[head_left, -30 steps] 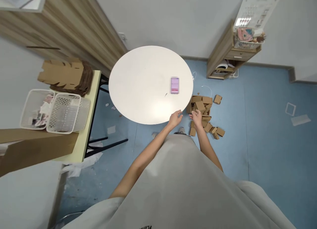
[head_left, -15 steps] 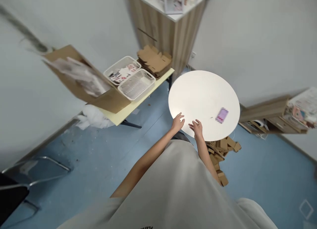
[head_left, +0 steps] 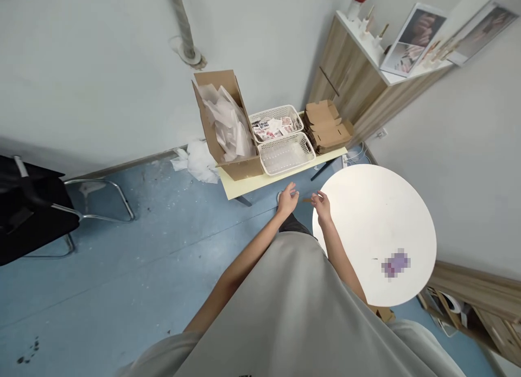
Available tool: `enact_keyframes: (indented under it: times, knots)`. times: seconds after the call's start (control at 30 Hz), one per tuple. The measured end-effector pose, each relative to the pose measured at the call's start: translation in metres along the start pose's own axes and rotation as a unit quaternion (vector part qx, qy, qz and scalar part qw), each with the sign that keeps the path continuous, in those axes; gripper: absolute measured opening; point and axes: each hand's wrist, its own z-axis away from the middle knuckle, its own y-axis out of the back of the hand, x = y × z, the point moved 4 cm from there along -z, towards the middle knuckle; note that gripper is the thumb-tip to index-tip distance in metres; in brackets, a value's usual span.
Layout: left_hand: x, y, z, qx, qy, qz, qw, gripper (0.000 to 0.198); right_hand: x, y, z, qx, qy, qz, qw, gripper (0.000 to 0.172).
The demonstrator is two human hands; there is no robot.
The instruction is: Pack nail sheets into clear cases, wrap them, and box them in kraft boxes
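Both of my hands are raised in front of my waist, apart from each other, with loosely bent fingers. My left hand [head_left: 288,200] is open and holds nothing; behind it are the blue floor and the front of a low yellow table [head_left: 240,187]. My right hand [head_left: 321,205] is open too, over the left rim of a round white table [head_left: 358,219]. A small brown strip [head_left: 306,200] shows beside its fingertips; whether it lies on the floor or touches them I cannot tell. On the round table is a blurred purple object [head_left: 396,263].
On the yellow table stand an open carton [head_left: 244,169] of white wrapping, a basket [head_left: 278,125] of printed packets, a second white basket [head_left: 287,153] and stacked flat cardboard boxes [head_left: 328,127]. A wooden cabinet [head_left: 350,67] rises behind. At left is a black chair [head_left: 36,214].
My view has turned left, so the yellow table now lies ahead and the round table sits further right. My hands remain raised and open, no longer in front of the middle of the round table's edge.
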Motion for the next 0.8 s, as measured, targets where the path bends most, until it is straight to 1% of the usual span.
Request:
enact_keyframes:
  times: [0.1, 0.23, 0.3, 0.4, 0.43, 0.47, 0.53, 0.57, 0.6, 0.7, 0.8]
  knots:
    - [0.004, 0.008, -0.04, 0.015, -0.003, 0.014, 1.0, 0.066, -0.022, -0.038, -0.043, -0.025, 0.013, 0.004, 1.0, 0.04]
    - [0.011, 0.008, -0.09, 0.038, 0.01, 0.016, 0.999, 0.07, -0.048, -0.083, -0.103, -0.049, 0.015, 0.015, 0.999, 0.033]
    - [0.016, 0.004, -0.114, 0.039, 0.02, 0.009, 0.999, 0.07, -0.059, -0.1, -0.131, -0.058, 0.015, 0.039, 0.997, 0.028]
    - [0.02, 0.0, -0.145, 0.033, 0.03, -0.009, 0.999, 0.07, -0.074, -0.117, -0.169, -0.062, -0.001, 0.108, 0.992, 0.025]
    - [0.021, -0.001, -0.154, 0.027, 0.034, -0.019, 0.999, 0.07, -0.078, -0.121, -0.179, -0.071, -0.015, 0.162, 0.984, 0.025]
    - [0.021, -0.002, -0.161, 0.019, 0.038, -0.031, 0.999, 0.07, -0.081, -0.124, -0.189, -0.087, -0.032, 0.23, 0.969, 0.025]
    - [0.02, -0.003, -0.173, -0.003, 0.05, -0.059, 0.997, 0.069, -0.085, -0.13, -0.205, -0.128, -0.063, 0.36, 0.922, 0.026]
    - [0.018, -0.003, -0.176, -0.017, 0.058, -0.073, 0.996, 0.069, -0.086, -0.133, -0.211, -0.146, -0.075, 0.406, 0.899, 0.026]
    - [0.017, -0.003, -0.179, -0.032, 0.065, -0.087, 0.994, 0.068, -0.087, -0.135, -0.217, -0.157, -0.082, 0.437, 0.882, 0.027]
    - [0.012, -0.002, -0.18, -0.077, 0.071, -0.121, 0.987, 0.069, -0.089, -0.142, -0.23, -0.165, -0.097, 0.482, 0.855, 0.027]
    - [0.01, 0.0, -0.18, -0.1, 0.06, -0.131, 0.984, 0.069, -0.088, -0.151, -0.238, -0.172, -0.092, 0.534, 0.823, 0.03]
